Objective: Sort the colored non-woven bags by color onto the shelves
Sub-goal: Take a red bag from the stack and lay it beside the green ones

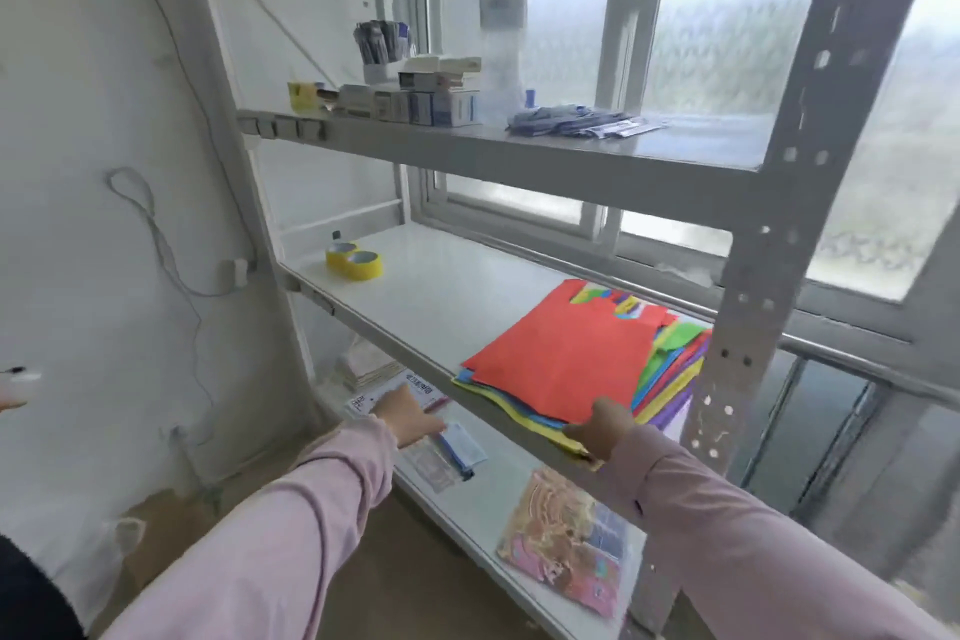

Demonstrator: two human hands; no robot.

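On middle shelf (426, 286) | right hand (597, 431) pinches front edge of bag stack (566, 353) | left hand (408, 418) fingers straight

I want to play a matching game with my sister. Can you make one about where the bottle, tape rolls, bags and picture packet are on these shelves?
Things:
1 bottle
2 tape rolls
3 bags
4 picture packet

Places:
A lower shelf
B middle shelf, left end
C upper shelf, beside small boxes
D middle shelf, gripped by the right hand

Pairs: 1-C, 2-B, 3-D, 4-A
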